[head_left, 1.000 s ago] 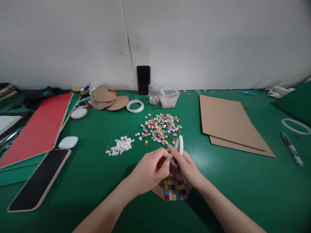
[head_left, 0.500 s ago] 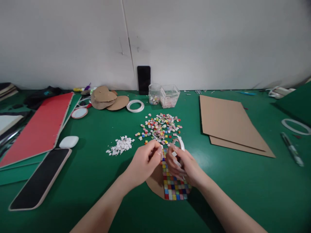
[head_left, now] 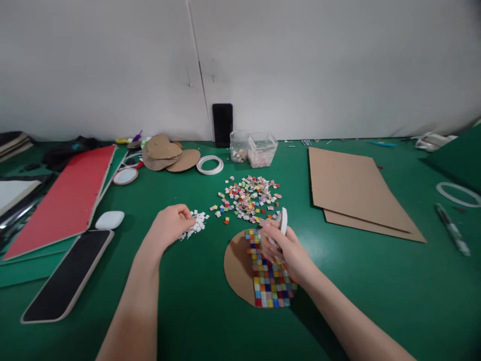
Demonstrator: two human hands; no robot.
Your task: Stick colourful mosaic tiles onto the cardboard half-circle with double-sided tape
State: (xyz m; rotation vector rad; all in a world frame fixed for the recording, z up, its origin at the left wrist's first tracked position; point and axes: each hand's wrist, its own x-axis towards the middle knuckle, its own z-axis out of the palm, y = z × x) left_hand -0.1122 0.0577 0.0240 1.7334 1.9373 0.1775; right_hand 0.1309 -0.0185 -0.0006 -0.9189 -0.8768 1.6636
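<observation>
My left hand (head_left: 173,225) is at the pile of small white paper scraps (head_left: 198,223), its fingertips pinched together at the pile's left side. What they hold, if anything, is hidden. In my right hand (head_left: 284,250) is a roll of white tape (head_left: 284,221), gripped with the fingers curled and the ring tilted on edge. Below that hand lies a round cardboard disc (head_left: 237,273). Rows of small coloured mosaic tiles (head_left: 267,288) cover its right part, and its left part is bare cardboard. A heap of loose coloured tiles (head_left: 250,198) lies beyond the disc.
Two clear containers (head_left: 262,150) and a standing phone (head_left: 223,125) are by the wall. Cardboard sheets (head_left: 349,185) lie to the right. Leftwards are a larger phone (head_left: 69,276), a white case (head_left: 109,219), a red board (head_left: 67,195), cardboard discs (head_left: 184,160) and another tape roll (head_left: 209,165).
My left hand has moved left from above the disc to the white scraps, uncovering the bare cardboard. My right hand stays over the tiles with the tape roll, which has turned more edge-on.
</observation>
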